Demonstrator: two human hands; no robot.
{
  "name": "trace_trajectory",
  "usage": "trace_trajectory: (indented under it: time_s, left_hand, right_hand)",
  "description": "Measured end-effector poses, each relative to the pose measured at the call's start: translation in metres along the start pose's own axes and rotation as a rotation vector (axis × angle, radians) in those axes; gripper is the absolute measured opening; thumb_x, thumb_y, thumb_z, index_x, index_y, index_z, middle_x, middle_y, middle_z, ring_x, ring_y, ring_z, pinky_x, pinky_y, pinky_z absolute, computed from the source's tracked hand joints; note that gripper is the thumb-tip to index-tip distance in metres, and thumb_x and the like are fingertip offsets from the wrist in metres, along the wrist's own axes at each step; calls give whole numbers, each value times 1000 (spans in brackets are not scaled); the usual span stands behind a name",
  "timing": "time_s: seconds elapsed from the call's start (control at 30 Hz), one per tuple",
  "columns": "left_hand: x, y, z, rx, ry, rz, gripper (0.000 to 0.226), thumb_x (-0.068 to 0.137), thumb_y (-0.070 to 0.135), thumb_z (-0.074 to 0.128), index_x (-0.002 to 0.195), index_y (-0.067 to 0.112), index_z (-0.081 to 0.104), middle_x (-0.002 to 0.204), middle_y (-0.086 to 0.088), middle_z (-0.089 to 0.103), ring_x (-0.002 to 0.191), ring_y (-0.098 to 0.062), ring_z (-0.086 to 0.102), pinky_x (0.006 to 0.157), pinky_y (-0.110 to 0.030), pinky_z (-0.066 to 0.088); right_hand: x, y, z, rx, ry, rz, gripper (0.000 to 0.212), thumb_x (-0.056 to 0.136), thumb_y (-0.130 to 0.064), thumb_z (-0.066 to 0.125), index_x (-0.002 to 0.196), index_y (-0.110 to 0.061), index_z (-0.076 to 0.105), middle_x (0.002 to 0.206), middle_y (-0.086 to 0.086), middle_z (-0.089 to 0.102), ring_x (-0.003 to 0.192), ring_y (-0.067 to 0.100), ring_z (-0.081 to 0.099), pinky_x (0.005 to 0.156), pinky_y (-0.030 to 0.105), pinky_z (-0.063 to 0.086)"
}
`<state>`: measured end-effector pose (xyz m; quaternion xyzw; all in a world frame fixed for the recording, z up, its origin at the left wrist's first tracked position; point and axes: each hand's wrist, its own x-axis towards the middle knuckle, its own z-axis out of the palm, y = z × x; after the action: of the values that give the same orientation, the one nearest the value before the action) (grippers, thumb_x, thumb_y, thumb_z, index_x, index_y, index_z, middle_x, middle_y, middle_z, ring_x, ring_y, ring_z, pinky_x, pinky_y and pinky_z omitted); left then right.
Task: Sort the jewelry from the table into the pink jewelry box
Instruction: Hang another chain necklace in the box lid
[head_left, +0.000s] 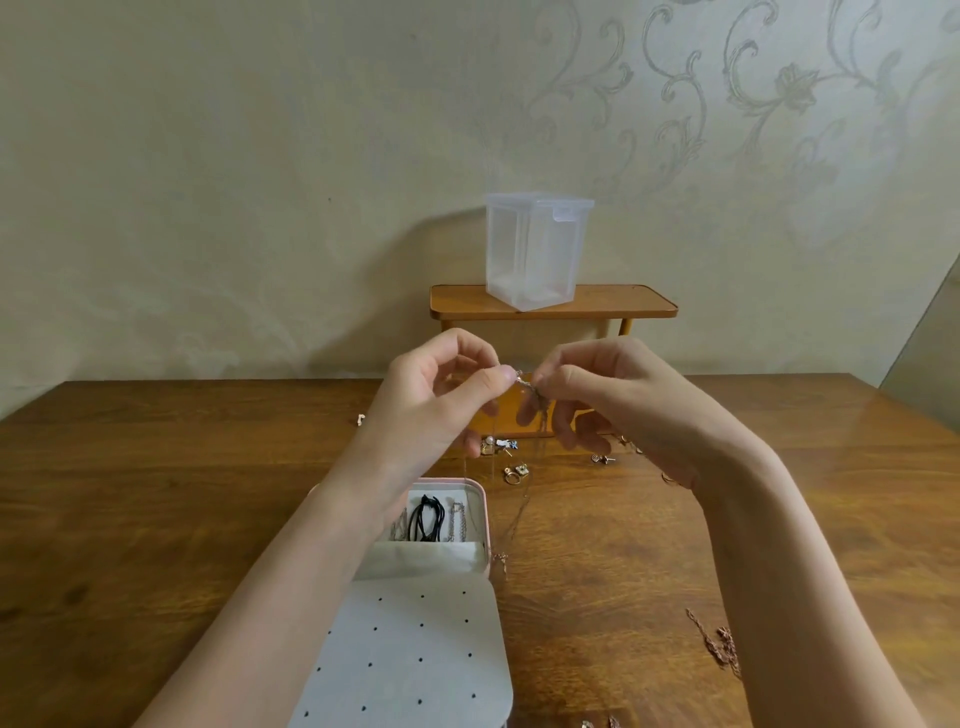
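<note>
Wood table (156, 519) against a pale wall with swirl-pattern wallpaper. Landmark: pink jewelry box (480, 525), open, near the front edge of the table, partly under the left forearm. Its upper compartment holds black cords (428, 519) and a couple of pale chains. Its white lining panel with black dots (415, 654) lies on the near side of the box, toward the person.

Above and beyond the box, both hands are raised off the table, close together. Left hand (441, 400) pinches one end of a thin silver necklace (524, 382) between thumb and forefinger, other fingers loosely curled. Right hand (597, 400) pinches the same necklace at the clasp area, fingertips nearly meeting the left's. The fine chain hangs down from the pinch, trailing toward the right edge of the box; its lower end is hard to make out.

Just beyond the box on the table: small earrings and charms (501, 447), a gold ring piece (517, 474), more small bits (602, 459) to the right of those. Right of the box, nearer the front: rose-gold chain (719, 644). Left of and beyond the box: one tiny pale piece (361, 419).

Far behind the box, at the wall: small wooden shelf stand (623, 304) with a frosted clear plastic container (535, 249) on top.
</note>
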<state>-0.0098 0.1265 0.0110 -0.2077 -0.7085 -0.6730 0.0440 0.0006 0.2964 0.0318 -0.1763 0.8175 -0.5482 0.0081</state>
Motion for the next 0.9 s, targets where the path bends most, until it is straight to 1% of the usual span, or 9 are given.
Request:
trace_trajectory:
  time_s: [0.13,0.23,0.37,0.47,0.53,0.63,0.7,0.8,0.9]
  left_hand:
    - [-1,1,0,-89,-4,-41,20,89,14,54,70,11,58,68,-2,57,58,-6,52,39,-17,34]
    - [-1,0,-1,-66,11,-21,22,90,14,54,69,11,57,65,-1,60,56,-7,52,38,-16,32]
    - [-1,2,-1,-7,23,26,15,89,17,58,76,10,60,62,-1,62,55,-11,55,38,-17,35]
    - [-1,4,-3,-8,79,35,13,87,18,60,78,9,60,60,2,62,52,-8,56,37,-16,35]
    - [0,4,-4,-9,111,11,14,86,21,61,78,11,60,56,5,58,48,-6,51,37,-16,34]
    - [1,2,-6,-56,93,-66,13,86,24,62,79,12,60,53,7,49,46,-5,41,38,-15,32]
    - [2,-1,-6,1,72,-92,11,87,22,62,81,13,60,54,7,50,49,-6,45,39,-16,35]
    - [3,-2,-4,89,8,-125,6,87,21,61,88,16,64,63,1,55,54,-4,52,41,-17,39]
    - [1,-1,-5,132,-104,-159,14,83,28,65,90,19,72,72,-6,58,59,-3,54,47,-17,42]
  right_hand:
    - [-1,2,0,-14,-131,-7,18,88,-21,58,90,-8,70,90,3,72,61,11,57,45,19,41]
    - [-1,1,2,42,-157,-25,31,76,-28,64,95,-4,68,87,4,72,59,12,58,44,18,41]
    - [4,3,8,46,-107,-40,25,74,-21,69,88,0,68,73,7,69,53,13,52,42,19,37]
    - [2,2,5,49,-76,-45,10,79,-14,67,80,-4,69,64,3,65,49,11,49,41,18,37]
    - [0,1,1,36,-45,-43,9,80,-14,66,77,-6,69,62,1,63,50,10,50,42,18,38]
    - [-1,0,-2,58,25,-31,11,85,-14,62,76,-9,66,72,6,65,56,9,53,44,18,40]
    - [-1,0,-1,106,67,-15,16,90,-14,56,76,-10,63,81,6,68,59,9,55,44,18,41]
    - [0,-2,2,239,96,-16,25,93,-9,47,72,-11,59,79,5,68,58,11,54,41,17,37]
    - [1,-4,1,336,148,-20,30,93,-7,43,67,-13,56,73,8,66,51,13,49,38,18,33]
